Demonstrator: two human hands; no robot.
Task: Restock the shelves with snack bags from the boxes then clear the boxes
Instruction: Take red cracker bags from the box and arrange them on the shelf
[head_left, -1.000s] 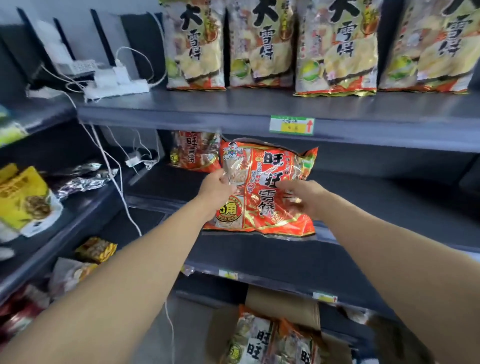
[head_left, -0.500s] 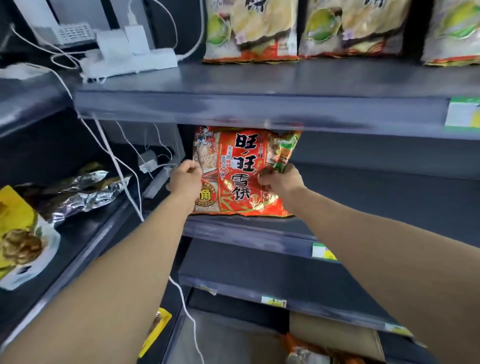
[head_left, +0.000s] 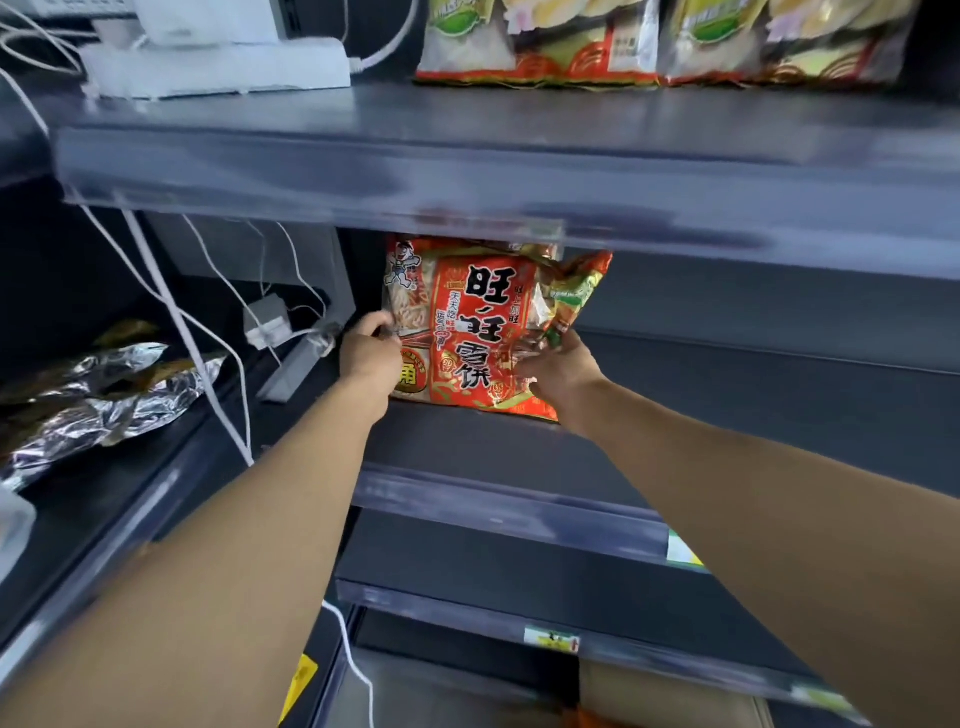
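Observation:
A red snack bag (head_left: 470, 322) with black Chinese characters stands upright at the left end of the dark middle shelf (head_left: 467, 441), its top tucked under the shelf above. My left hand (head_left: 370, 351) grips the bag's left edge. On the bag's lower right side, my right hand (head_left: 558, 364) holds it with curled fingers. A corner of the cardboard box (head_left: 670, 699) shows at the bottom, under the lowest shelf.
The upper shelf (head_left: 467, 171) carries a row of green and yellow snack bags (head_left: 535, 41) and a white power strip (head_left: 218, 67) with cables hanging down. Crumpled silver foil bags (head_left: 93, 400) lie on the left-hand shelf. A white adapter (head_left: 267, 322) sits behind my left hand.
Both hands have pushed the red bag from in front of the shelf deep onto it and stood it upright. The view has moved closer and lower.

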